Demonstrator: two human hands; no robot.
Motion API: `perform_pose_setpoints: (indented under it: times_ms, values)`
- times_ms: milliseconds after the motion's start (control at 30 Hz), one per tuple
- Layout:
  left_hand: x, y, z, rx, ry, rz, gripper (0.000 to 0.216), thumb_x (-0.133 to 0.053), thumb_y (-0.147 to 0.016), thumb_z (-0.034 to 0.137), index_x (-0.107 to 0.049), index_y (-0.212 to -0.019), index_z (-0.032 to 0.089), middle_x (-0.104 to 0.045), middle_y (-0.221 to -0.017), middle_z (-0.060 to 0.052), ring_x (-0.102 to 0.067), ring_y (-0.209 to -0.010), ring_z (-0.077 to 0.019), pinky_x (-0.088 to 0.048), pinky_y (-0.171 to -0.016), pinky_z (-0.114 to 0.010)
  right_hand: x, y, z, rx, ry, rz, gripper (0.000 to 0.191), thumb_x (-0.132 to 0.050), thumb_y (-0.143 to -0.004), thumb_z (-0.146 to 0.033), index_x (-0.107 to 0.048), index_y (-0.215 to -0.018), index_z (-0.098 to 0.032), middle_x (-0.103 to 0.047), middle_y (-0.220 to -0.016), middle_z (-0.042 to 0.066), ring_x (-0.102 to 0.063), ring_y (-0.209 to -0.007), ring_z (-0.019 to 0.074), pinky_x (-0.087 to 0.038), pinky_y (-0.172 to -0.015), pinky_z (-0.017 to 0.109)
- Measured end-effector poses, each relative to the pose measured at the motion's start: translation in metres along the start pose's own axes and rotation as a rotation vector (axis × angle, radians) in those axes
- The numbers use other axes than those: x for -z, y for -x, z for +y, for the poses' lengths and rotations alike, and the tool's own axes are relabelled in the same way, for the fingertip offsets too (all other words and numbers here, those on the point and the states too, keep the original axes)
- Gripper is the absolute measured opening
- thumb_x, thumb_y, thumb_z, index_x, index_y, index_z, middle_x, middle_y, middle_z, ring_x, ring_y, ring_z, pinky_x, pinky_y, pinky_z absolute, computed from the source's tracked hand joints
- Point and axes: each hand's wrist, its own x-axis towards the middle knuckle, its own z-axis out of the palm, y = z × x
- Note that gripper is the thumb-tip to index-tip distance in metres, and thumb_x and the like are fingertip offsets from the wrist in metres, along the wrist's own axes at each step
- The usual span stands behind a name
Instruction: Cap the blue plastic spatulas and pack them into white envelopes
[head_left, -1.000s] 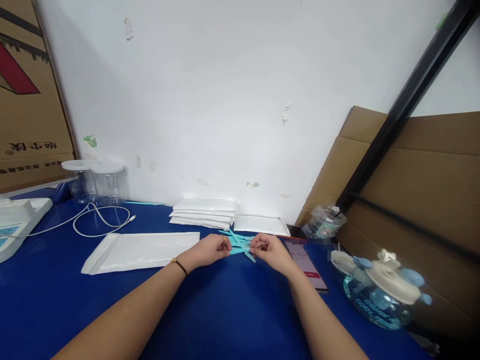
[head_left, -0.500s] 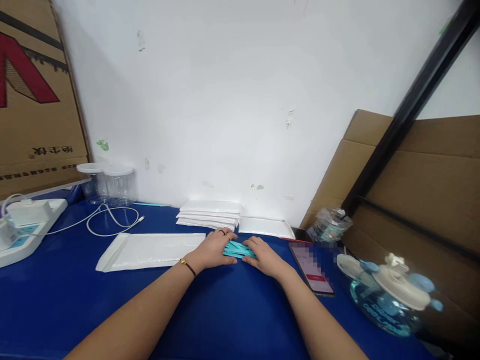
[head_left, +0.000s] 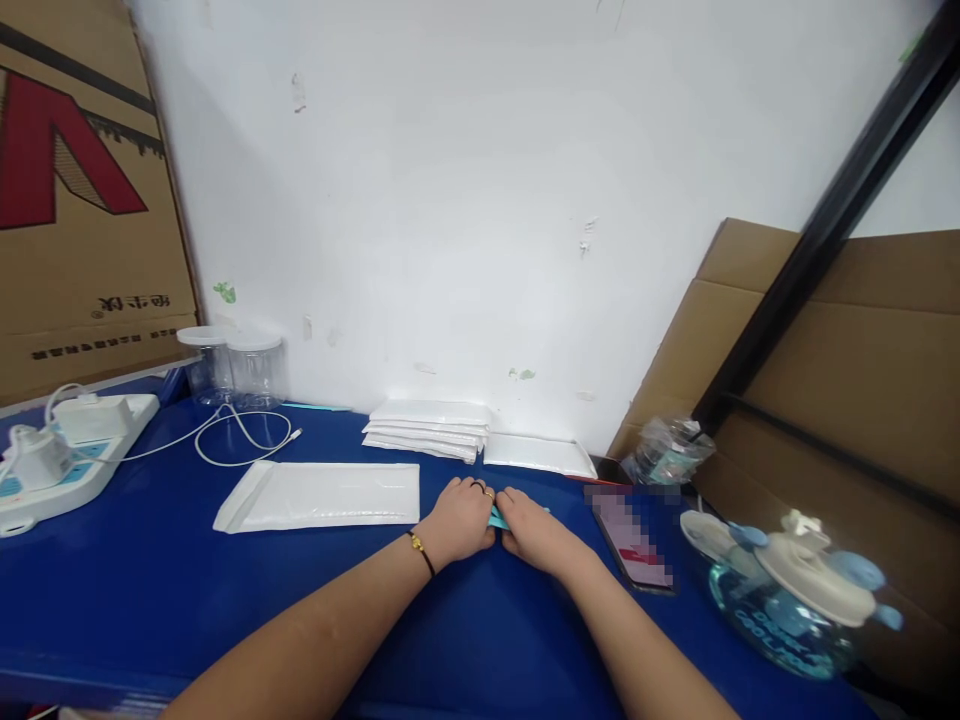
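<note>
Teal strips (head_left: 496,518) show in the narrow gap between my two hands, just above the blue table; most of them are covered by my fingers. My left hand (head_left: 463,518), with rings and a bracelet, is closed around their left part. Close against it, my right hand (head_left: 534,527) is closed on their right part, and a bit of teal peeks out at its far side. A flat white padded mailer (head_left: 330,495) lies to the left of my hands. Behind them, by the wall, sits a stack of white padded mailers (head_left: 427,428).
Another white mailer (head_left: 538,455) lies right of the stack. A phone (head_left: 634,545) and a clear bluish bottle (head_left: 787,600) stand right of my hands. At the left are a power strip (head_left: 112,465), a white cable (head_left: 244,437) and lidded clear jars (head_left: 259,370).
My hands have drawn together and closed over the teal strips, which are now mostly hidden; before, the strips lay fanned between them. The view has shifted slightly left.
</note>
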Motion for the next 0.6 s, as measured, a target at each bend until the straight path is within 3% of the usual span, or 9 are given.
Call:
perform_pose_setpoints:
  times_ms: [200,433,600]
  values:
    - [-0.007,-0.001,0.006,0.014,0.012,-0.044,0.023,-0.052,-0.075,0.032,-0.055,-0.088,0.013,-0.059,-0.089,-0.012,-0.055,-0.084,-0.0267,-0.039,-0.074,-0.039,0.006,0.003,-0.003,-0.049,0.112,0.001,0.022,-0.05,-0.073,-0.018,-0.051,-0.094,-0.014,-0.054,-0.097,0.012,-0.049,-0.091,0.0251,-0.039,-0.08,0.036]
    - [-0.005,0.002,0.005,0.0,0.007,-0.01,0.025,-0.05,-0.076,0.032,-0.055,-0.091,0.013,-0.06,-0.091,-0.013,-0.055,-0.086,-0.0267,-0.038,-0.076,-0.04,0.006,0.002,-0.005,-0.041,0.124,-0.026,0.029,-0.048,-0.073,-0.015,-0.048,-0.102,-0.013,-0.06,-0.095,0.011,-0.058,-0.084,0.0244,-0.042,-0.07,0.032]
    - [-0.004,-0.003,0.001,0.077,0.123,0.017,0.036,-0.061,-0.066,0.042,-0.058,-0.087,0.014,-0.063,-0.085,-0.011,-0.057,-0.083,-0.0275,-0.038,-0.078,-0.039,0.036,-0.005,-0.015,-0.04,0.154,-0.099,0.038,-0.054,-0.066,-0.01,-0.047,-0.104,-0.011,-0.064,-0.09,0.013,-0.063,-0.078,0.0256,-0.042,-0.06,0.029]
